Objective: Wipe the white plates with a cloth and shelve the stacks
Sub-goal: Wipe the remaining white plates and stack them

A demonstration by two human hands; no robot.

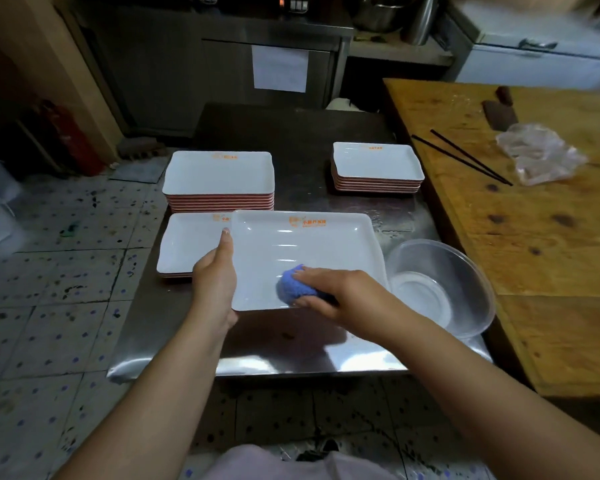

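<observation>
Right hand point(329, 292) gripping blue cloth point(288, 285) on white plate point(302, 251) near centre of steel worktop point(291, 344), left hand point(215, 271) clasping plate's left rim, three plate stacks point(219, 178) beyond, clear bowl point(440, 285) right.

Both forearms were bare from the near edge of the picture up to the hands, with no sleeve, watch, bracelet or ring on them. The left hand point(214, 271) had a short, pale thumbnail at its far tip. The right hand point(336, 292) wore no glove either. At the near edge, between the arms, a pale pinkish-lilac garment point(291, 462) covered the person's front, its cloth plain and unmarked.
</observation>
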